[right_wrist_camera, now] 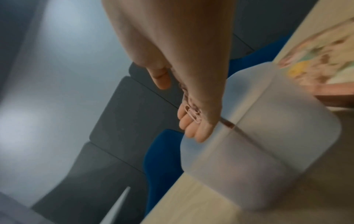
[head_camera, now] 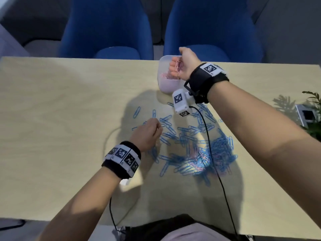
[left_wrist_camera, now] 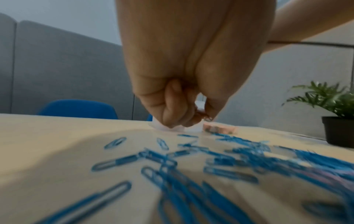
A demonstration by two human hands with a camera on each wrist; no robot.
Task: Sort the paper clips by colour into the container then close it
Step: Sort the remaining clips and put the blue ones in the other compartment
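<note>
A translucent white container stands open near the table's far edge, split by a divider. Its near compartment holds pink paper clips. My right hand hovers over it, palm turned up and fingers straight, with a few pink clips lying on the fingers. A spread of blue paper clips covers the table's middle, with some pink ones mixed into the heap. At the spread's left edge my left hand is curled and pinches what looks like a pink clip.
Two blue chairs stand beyond the far edge. A potted plant and a small grey square object sit at the right edge. A black cable from the right wrist camera runs across the clips.
</note>
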